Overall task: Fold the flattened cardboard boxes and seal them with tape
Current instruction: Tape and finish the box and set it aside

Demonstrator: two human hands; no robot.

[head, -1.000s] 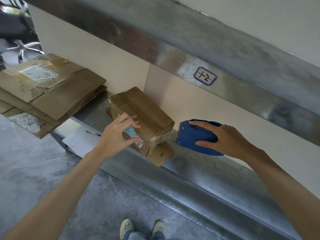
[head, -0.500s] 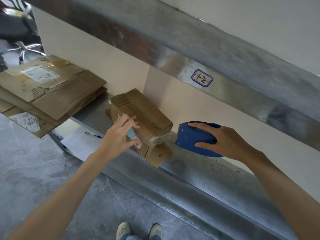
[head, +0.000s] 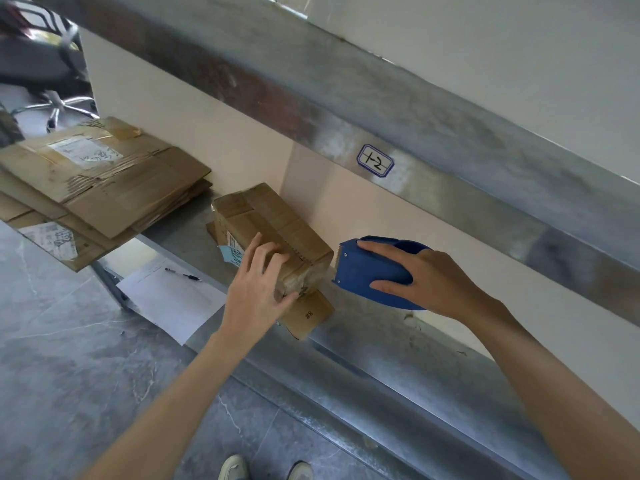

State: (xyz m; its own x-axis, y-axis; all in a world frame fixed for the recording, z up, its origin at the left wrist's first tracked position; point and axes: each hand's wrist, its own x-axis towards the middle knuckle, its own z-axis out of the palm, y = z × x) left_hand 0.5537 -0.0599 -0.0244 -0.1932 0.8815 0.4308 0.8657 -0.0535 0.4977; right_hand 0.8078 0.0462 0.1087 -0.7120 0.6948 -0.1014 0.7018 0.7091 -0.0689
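Left hand [head: 256, 296] presses flat on box [head: 273, 220] overhanging shelf edge [head: 346, 362] — right hand [head: 429, 282] grips tape dispenser [head: 360, 268] just beside.

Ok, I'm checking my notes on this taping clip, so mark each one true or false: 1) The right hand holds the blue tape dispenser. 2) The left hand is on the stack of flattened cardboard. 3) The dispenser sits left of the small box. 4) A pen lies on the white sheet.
1) The right hand holds the blue tape dispenser. True.
2) The left hand is on the stack of flattened cardboard. False: it rests on the small box; the stack lies untouched further left.
3) The dispenser sits left of the small box. False: it is just off the box's right end.
4) A pen lies on the white sheet. True.
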